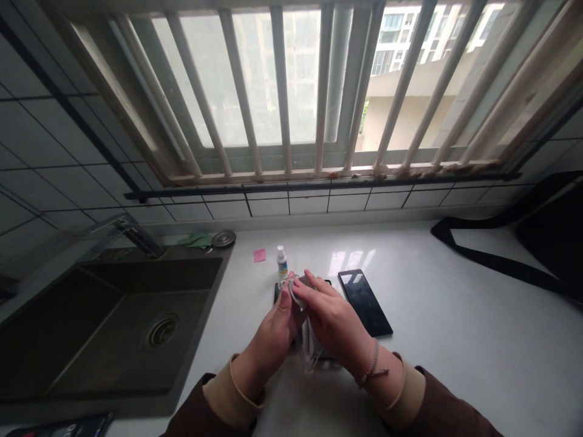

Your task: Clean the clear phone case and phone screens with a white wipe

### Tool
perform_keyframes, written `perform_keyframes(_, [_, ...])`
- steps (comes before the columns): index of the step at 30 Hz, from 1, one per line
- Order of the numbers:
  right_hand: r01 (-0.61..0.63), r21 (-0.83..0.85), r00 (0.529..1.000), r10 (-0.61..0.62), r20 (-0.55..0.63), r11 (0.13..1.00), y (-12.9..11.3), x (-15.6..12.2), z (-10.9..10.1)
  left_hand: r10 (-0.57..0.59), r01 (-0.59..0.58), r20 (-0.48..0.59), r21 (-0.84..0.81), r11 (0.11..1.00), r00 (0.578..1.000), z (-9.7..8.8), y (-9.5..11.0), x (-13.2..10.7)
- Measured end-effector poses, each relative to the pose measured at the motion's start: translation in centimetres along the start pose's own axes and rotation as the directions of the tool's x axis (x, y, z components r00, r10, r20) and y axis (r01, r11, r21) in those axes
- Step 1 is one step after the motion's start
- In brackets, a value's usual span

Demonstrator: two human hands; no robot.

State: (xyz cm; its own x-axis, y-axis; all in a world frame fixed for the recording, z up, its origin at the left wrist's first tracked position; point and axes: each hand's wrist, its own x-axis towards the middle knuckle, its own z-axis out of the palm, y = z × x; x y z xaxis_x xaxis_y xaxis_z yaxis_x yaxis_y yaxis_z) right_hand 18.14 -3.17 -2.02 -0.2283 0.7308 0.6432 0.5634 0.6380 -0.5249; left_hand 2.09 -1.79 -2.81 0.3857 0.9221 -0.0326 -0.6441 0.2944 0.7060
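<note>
My left hand (277, 331) and my right hand (334, 315) meet over the counter, fingers closed around a small whitish thing (298, 298) with a looped edge. Its kind is hard to tell, since the fingers cover most of it. Below the palms hangs a clear, plastic-like piece (310, 349), blurred. A dark flat device (277, 292) lies under my hands, mostly hidden. Just beyond the fingertips stands a small white bottle (282, 262) with a blue and yellow label. To the right of my right hand, a black tablet or large phone (367, 303) lies flat.
A dark sink (191, 340) with a faucet (136, 233) fills the left. By its back rim are a green cloth (197, 240) and a metal drain cover (224, 238). A pink note (259, 255) lies on the white counter (455, 340). A black strap (492, 261) lies at right.
</note>
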Motion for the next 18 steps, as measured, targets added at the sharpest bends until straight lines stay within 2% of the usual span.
perform_keyframes(2, [0.016, -0.047, 1.0, -0.015, 0.02, 0.999, 0.0, 0.0, 0.3, 0.003, -0.003, 0.039, 0.021, 1.0, 0.999, 0.0, -0.2, 0.0])
perform_keyframes(4, [0.014, -0.071, 1.0, -0.013, 0.015, 0.997, 0.1, 0.0, 0.3, 0.0, -0.002, 0.034, 0.056, 0.998, 0.999, -0.1, -0.1, 0.0])
perform_keyframes(11, [-0.031, -0.003, 0.998, 0.031, 0.052, 1.0, 0.0, 0.0, 0.3, 0.023, -0.015, -0.094, 0.086, 0.996, 0.995, -0.7, 0.3, 0.0])
perform_keyframes(18, [-0.011, 0.057, 0.996, 0.006, 0.087, 0.998, -0.5, 0.2, 0.3, 0.106, -0.097, -0.188, 0.056, 0.994, 0.976, 0.4, 1.5, 0.3])
